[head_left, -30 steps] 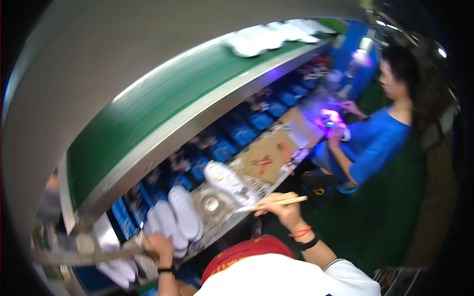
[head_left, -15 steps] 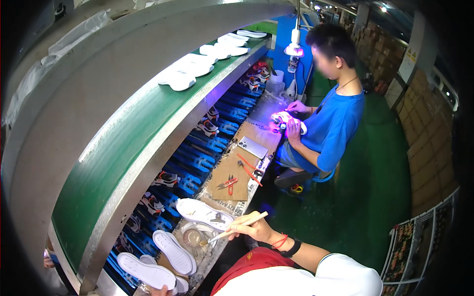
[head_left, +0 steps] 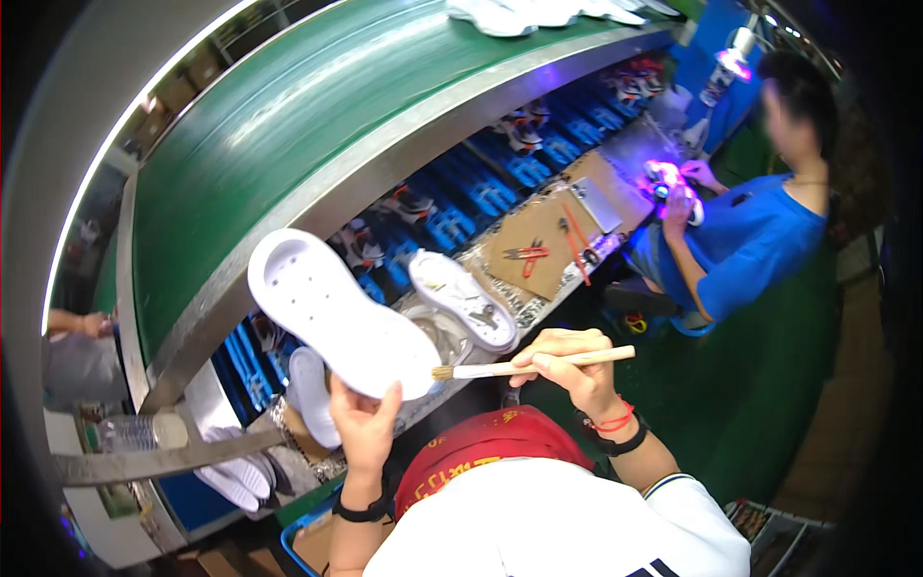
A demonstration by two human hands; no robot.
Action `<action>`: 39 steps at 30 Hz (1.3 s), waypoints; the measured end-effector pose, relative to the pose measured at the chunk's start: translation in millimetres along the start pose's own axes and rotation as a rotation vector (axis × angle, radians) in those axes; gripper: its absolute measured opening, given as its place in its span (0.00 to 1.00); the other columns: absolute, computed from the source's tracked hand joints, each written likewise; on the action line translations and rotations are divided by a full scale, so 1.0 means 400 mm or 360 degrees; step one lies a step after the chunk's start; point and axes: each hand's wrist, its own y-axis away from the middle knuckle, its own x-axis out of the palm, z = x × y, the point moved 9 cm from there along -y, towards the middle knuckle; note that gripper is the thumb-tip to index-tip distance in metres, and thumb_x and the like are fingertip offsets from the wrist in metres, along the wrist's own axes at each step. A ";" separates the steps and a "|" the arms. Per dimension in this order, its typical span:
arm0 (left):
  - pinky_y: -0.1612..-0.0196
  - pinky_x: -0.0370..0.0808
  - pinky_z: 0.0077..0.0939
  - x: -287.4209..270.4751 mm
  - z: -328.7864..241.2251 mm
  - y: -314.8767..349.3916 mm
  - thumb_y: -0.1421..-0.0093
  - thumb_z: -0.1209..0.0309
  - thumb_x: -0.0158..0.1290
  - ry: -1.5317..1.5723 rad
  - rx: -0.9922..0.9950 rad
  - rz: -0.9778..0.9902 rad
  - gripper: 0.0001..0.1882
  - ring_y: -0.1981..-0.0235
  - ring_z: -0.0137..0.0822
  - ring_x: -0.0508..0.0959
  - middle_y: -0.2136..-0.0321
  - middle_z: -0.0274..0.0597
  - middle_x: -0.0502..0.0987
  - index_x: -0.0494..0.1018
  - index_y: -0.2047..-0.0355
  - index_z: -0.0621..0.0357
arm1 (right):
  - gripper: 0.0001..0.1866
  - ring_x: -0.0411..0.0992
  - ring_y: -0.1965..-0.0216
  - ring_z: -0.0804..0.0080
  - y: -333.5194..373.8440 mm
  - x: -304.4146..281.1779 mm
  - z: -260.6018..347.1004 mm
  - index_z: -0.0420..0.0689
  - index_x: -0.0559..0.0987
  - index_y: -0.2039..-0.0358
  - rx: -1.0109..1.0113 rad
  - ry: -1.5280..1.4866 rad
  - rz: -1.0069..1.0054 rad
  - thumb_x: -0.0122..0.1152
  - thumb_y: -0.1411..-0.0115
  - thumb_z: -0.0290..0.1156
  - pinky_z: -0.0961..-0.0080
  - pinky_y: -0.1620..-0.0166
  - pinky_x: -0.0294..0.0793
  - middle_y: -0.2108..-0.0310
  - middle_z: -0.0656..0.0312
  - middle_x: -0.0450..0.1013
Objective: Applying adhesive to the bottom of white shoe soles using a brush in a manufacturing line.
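Note:
My left hand [head_left: 365, 423] grips a white shoe sole [head_left: 346, 317] by its near end and holds it up, slanting away to the left. In my right hand [head_left: 575, 370] is a paintbrush [head_left: 490, 369] with a pale wooden handle. Its bristles are at the near right edge of the sole; whether they touch cannot be told. Partly hidden behind the raised sole is a round container [head_left: 448, 337]. Beyond it lies another white sole [head_left: 464, 300] with small dark pieces on it. A further sole [head_left: 312, 394] rests on the bench left of my hand.
A green conveyor belt [head_left: 240, 144] runs above the bench, carrying white pieces [head_left: 538, 13]. Blue racks [head_left: 490, 188] hold shoe parts below it. Red snips [head_left: 527, 255] lie on cardboard beside a phone [head_left: 596, 204]. A co-worker in blue [head_left: 760, 240] sits at right.
My left hand has lifted a sole from the bench at lower left. The brush has moved from the container to the sole's edge. My view has turned leftward.

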 end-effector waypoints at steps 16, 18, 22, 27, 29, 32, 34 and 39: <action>0.62 0.77 0.24 0.015 -0.036 0.018 0.48 0.80 0.55 -0.0312 0.0104 0.0006 0.22 0.63 0.34 0.78 0.62 0.50 0.76 0.63 0.53 0.72 | 0.06 0.72 0.82 0.75 -0.045 0.090 0.029 0.36 0.81 0.74 -0.0264 0.0506 0.0347 0.55 0.48 0.21 0.79 0.75 0.68 0.81 0.60 0.77; 0.62 0.77 0.24 0.013 -0.034 0.015 0.48 0.80 0.55 -0.0314 0.0103 -0.0001 0.22 0.63 0.34 0.79 0.63 0.51 0.76 0.64 0.53 0.73 | 0.06 0.72 0.82 0.75 -0.045 0.091 0.025 0.36 0.81 0.74 -0.0263 0.0520 0.0416 0.55 0.48 0.21 0.80 0.75 0.68 0.81 0.60 0.77; 0.63 0.78 0.24 0.016 -0.025 0.018 0.48 0.80 0.55 -0.0346 0.0096 0.0019 0.22 0.64 0.34 0.79 0.63 0.51 0.76 0.63 0.53 0.73 | 0.06 0.71 0.82 0.74 -0.057 0.083 0.024 0.36 0.81 0.74 -0.0247 0.0494 0.0372 0.55 0.49 0.21 0.80 0.75 0.68 0.81 0.60 0.77; 0.62 0.77 0.25 0.018 -0.026 0.019 0.48 0.79 0.55 -0.0309 0.0082 0.0012 0.23 0.64 0.35 0.79 0.63 0.51 0.76 0.63 0.52 0.74 | 0.06 0.72 0.81 0.75 -0.055 0.070 0.018 0.36 0.81 0.74 -0.0223 0.0497 0.0429 0.55 0.48 0.22 0.80 0.75 0.69 0.82 0.60 0.77; 0.62 0.77 0.25 0.021 -0.031 0.017 0.48 0.79 0.55 -0.0327 0.0092 0.0012 0.23 0.64 0.35 0.79 0.63 0.52 0.76 0.63 0.52 0.74 | 0.06 0.72 0.82 0.75 -0.061 0.064 0.021 0.36 0.81 0.74 -0.0245 0.0458 0.0419 0.56 0.49 0.22 0.80 0.75 0.69 0.82 0.60 0.76; 0.62 0.77 0.24 0.023 -0.030 0.021 0.48 0.79 0.55 -0.0363 0.0097 0.0027 0.23 0.64 0.34 0.79 0.64 0.52 0.77 0.63 0.52 0.74 | 0.06 0.72 0.83 0.74 -0.062 0.079 0.027 0.36 0.81 0.75 -0.0319 0.0573 0.0414 0.55 0.50 0.21 0.79 0.75 0.68 0.82 0.59 0.76; 0.63 0.78 0.24 0.018 -0.028 0.022 0.48 0.79 0.55 -0.0388 0.0094 0.0020 0.23 0.64 0.34 0.79 0.64 0.52 0.77 0.63 0.52 0.74 | 0.06 0.72 0.82 0.74 -0.062 0.066 0.034 0.36 0.81 0.75 -0.0298 0.0558 0.0435 0.55 0.50 0.21 0.79 0.75 0.68 0.82 0.59 0.76; 0.65 0.78 0.24 0.033 -0.028 0.027 0.48 0.79 0.55 -0.0385 0.0102 0.0051 0.22 0.66 0.35 0.80 0.65 0.52 0.77 0.63 0.53 0.74 | 0.06 0.71 0.83 0.74 -0.068 0.070 0.044 0.37 0.81 0.76 -0.0372 0.0615 0.0385 0.55 0.51 0.21 0.79 0.76 0.67 0.82 0.60 0.76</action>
